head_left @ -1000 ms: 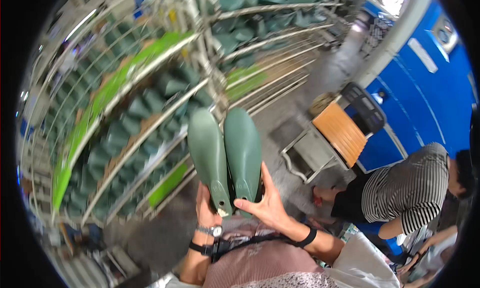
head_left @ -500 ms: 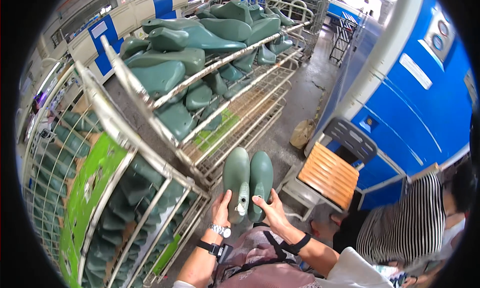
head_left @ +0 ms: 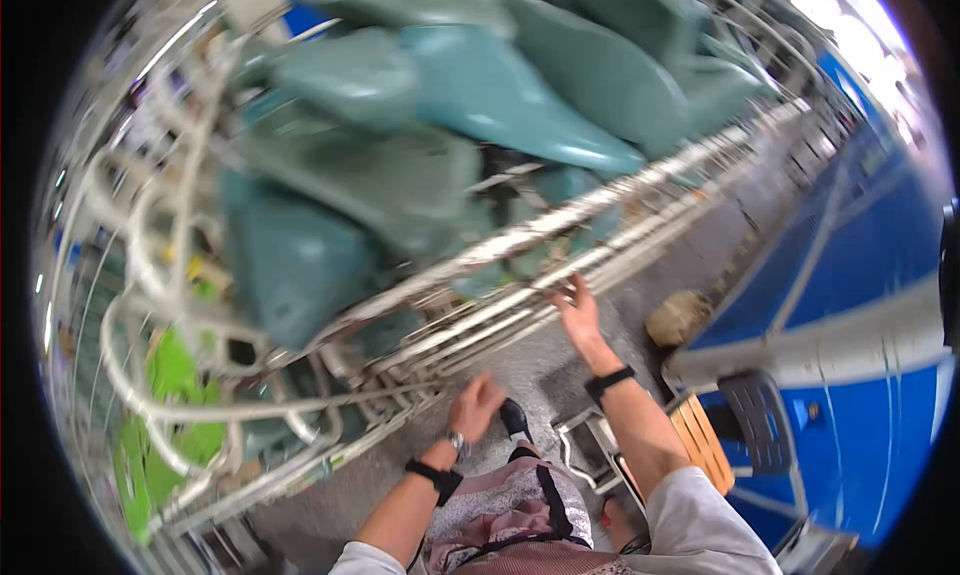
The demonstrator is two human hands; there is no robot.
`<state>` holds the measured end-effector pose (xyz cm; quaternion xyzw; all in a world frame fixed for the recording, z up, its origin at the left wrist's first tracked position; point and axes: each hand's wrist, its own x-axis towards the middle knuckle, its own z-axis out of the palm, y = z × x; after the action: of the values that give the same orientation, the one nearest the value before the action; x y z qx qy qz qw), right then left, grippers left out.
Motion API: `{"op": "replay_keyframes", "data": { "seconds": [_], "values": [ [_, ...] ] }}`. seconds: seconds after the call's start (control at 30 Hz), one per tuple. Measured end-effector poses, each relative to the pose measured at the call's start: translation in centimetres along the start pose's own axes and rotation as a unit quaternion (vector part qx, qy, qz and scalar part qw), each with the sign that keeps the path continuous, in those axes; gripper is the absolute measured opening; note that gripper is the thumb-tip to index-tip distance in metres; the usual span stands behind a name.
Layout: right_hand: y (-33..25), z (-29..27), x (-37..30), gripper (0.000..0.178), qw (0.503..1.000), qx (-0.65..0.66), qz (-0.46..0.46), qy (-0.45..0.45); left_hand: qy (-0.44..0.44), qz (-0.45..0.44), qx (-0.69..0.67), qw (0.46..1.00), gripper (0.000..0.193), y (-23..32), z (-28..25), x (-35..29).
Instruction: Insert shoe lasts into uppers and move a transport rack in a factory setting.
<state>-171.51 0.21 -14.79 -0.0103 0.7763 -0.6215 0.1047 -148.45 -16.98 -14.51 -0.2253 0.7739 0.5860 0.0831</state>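
Green plastic shoe lasts (head_left: 350,75) lie heaped on the top tier of a metal rack (head_left: 560,220) in front of me. A glossier blue-green shoe last (head_left: 510,90) lies in the middle of the heap. My right hand (head_left: 577,320) reaches up close to the rack's near rails, fingers spread and nothing held. Lower and to the left, my left hand (head_left: 478,403) hangs over the floor near the rack's lower corner. Motion smears its fingers, and no shoe last shows in it. Much of the heap is blurred.
At left stands a cart of bent white tubes with a bright green panel (head_left: 185,425). On the right are a slatted wooden seat with a dark backrest (head_left: 755,420), a blue machine (head_left: 850,445) and a tan sack (head_left: 680,318) on the floor.
The two shoe lasts I held have left my hands; where they lie I cannot tell. My hands have parted, the right reaching forward. My view has swung, and the rack looms nearer.
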Motion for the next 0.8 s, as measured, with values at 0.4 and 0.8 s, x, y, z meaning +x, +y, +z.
{"op": "replay_keyframes", "data": {
  "seconds": [0.4, 0.8],
  "values": [
    [8.9, 12.2, -28.3, 0.034, 0.623, -0.309, 0.004, -0.719, 0.618, -0.394, -0.178, 0.657, 0.044, -15.5, 2.3, -49.2],
    [3.5, 30.2, -68.5, 0.038, 0.223, -0.455, -0.196, -0.84, 0.818, -0.252, -0.498, 0.141, 0.031, -18.8, 24.1, -67.7]
  ]
}}
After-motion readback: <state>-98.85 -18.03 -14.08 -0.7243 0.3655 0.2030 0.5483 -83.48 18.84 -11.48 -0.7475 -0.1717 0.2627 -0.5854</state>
